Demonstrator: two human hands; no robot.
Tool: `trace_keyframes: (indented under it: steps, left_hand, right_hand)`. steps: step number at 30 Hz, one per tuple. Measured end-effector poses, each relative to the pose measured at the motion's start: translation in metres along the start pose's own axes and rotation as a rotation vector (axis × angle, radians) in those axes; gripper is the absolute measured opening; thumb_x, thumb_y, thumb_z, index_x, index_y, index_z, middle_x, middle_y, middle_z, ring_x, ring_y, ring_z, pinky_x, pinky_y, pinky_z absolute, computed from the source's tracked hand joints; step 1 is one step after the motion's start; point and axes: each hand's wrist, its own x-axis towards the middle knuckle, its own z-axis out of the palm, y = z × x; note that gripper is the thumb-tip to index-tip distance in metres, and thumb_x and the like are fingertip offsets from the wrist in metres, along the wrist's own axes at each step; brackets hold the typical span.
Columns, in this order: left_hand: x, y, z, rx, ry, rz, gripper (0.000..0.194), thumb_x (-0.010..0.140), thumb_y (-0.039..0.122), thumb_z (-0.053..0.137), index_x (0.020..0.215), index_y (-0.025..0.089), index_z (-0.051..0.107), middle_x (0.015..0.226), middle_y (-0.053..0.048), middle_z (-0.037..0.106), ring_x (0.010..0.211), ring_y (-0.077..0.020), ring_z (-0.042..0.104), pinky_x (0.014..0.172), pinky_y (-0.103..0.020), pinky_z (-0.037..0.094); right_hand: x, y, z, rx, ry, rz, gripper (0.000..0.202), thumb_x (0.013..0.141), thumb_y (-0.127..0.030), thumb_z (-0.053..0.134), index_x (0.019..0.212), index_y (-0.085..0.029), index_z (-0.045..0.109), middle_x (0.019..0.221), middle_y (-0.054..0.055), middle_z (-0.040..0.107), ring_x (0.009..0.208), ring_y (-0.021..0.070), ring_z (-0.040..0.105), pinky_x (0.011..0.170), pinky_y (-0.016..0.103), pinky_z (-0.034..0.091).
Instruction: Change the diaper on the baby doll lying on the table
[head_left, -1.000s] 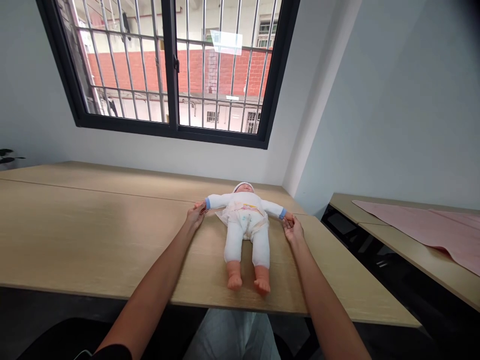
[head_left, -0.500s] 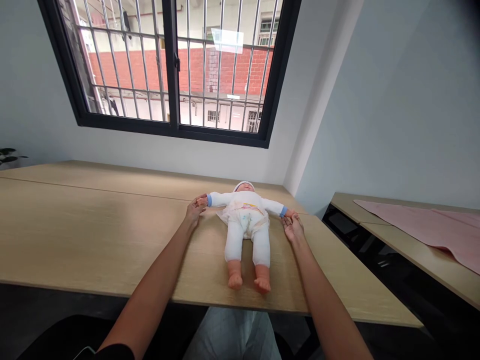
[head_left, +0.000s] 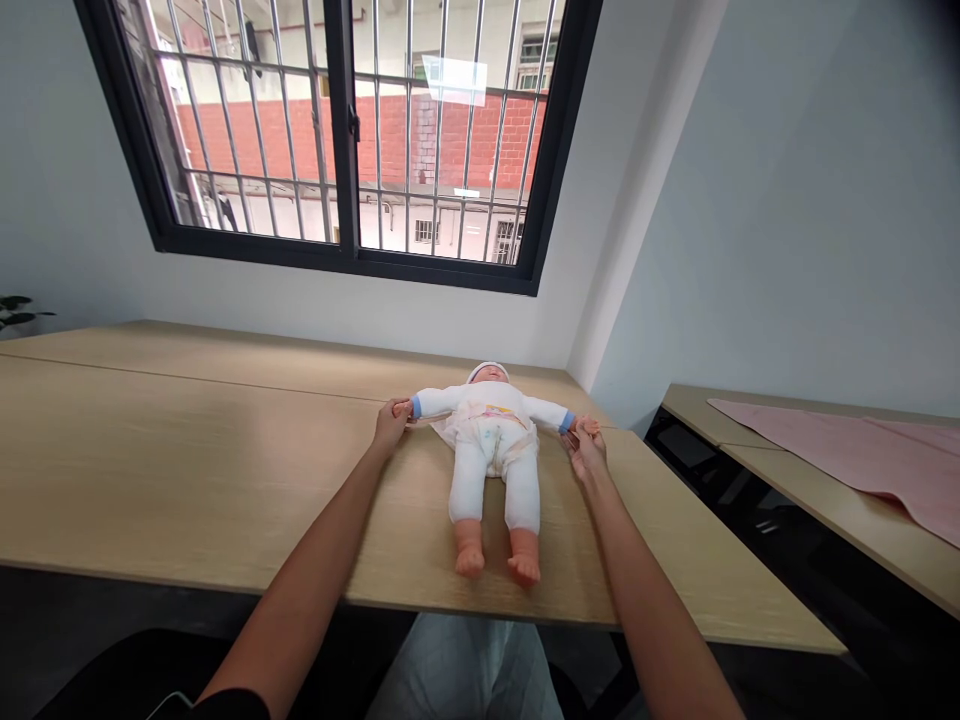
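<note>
A baby doll (head_left: 487, 430) lies on its back on the wooden table (head_left: 187, 460), arms stretched out sideways and feet toward me. It wears white clothes with blue cuffs, a white cap and a diaper (head_left: 496, 442). At the left, my left hand (head_left: 391, 420) is closed around the doll's hand. On the other side, my right hand (head_left: 587, 450) grips the doll's other hand near the cuff, its fingers partly under it. Both doll arms are held level with its shoulders.
A second table (head_left: 795, 470) at the right bears a pink cloth (head_left: 847, 440). Behind the table are a wall and a barred window (head_left: 345, 265) with a dark frame. Plant leaves (head_left: 19, 312) show at the far left. The table's front edge runs close to my lap.
My left hand has turned slightly and wrapped its fingers further round the doll's hand. My right fingers have shifted a little toward the doll's cuff. The doll's body stays in place.
</note>
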Motion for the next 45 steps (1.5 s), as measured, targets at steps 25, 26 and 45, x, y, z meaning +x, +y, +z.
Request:
trace_keyframes:
  steps: [25, 26, 45]
  left_hand:
    - [-0.004, 0.015, -0.001, -0.021, -0.060, -0.173, 0.025, 0.093, 0.036, 0.055, 0.097, 0.012, 0.058, 0.076, 0.001, 0.058, 0.058, -0.0069, 0.053, 0.052, -0.020, 0.048]
    - [-0.005, 0.015, -0.001, -0.026, -0.063, -0.168, 0.025, 0.093, 0.036, 0.055, 0.097, 0.012, 0.059, 0.076, 0.001, 0.058, 0.057, -0.0068, 0.053, 0.052, -0.020, 0.048]
    - [-0.002, 0.010, -0.003, -0.051, -0.076, -0.023, 0.047, 0.072, 0.040, 0.075, 0.109, 0.019, 0.055, 0.082, -0.001, 0.064, 0.058, -0.0119, 0.065, 0.050, -0.019, 0.045]
  right_hand:
    - [0.003, 0.006, -0.007, -0.187, 0.176, -0.094, 0.019, 0.073, -0.024, 0.070, 0.071, -0.016, 0.052, 0.053, -0.005, 0.058, 0.041, 0.0083, 0.056, 0.035, 0.012, 0.043]
    - [0.003, 0.006, -0.008, -0.193, 0.182, -0.090, 0.020, 0.073, -0.024, 0.070, 0.071, -0.016, 0.053, 0.052, -0.005, 0.057, 0.041, 0.0083, 0.056, 0.035, 0.012, 0.043]
    - [0.009, 0.004, -0.009, -0.061, 0.110, -0.007, 0.028, 0.073, -0.026, 0.076, 0.087, -0.018, 0.053, 0.066, -0.005, 0.065, 0.052, 0.0081, 0.062, 0.051, 0.015, 0.053]
